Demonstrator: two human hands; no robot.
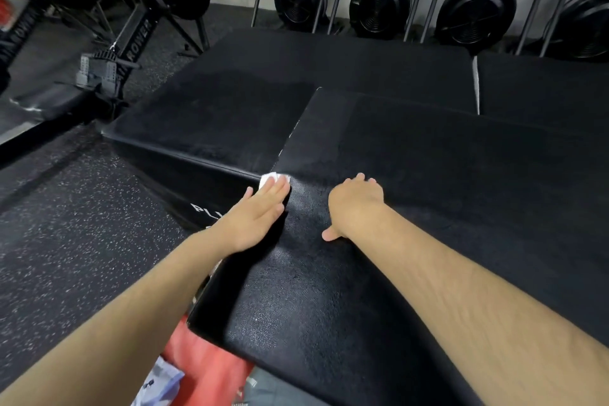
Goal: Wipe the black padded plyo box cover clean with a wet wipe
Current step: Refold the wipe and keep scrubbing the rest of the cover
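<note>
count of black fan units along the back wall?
4 fans in a row: leftmost, second, third, fourth cut by the right edge. More may be hidden past it.

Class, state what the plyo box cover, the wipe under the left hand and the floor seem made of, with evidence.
Plyo box cover: probably vinyl or faux leather; pebbled grain, soft sheen.
Wet wipe: thin white nonwoven or paper; crumpled.
Floor: likely rubber; matte black, pale flecks.

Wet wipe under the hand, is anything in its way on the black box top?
Only the right hand, resting on the plyo box cover just right of the wet wipe that the left hand presses down.
</note>
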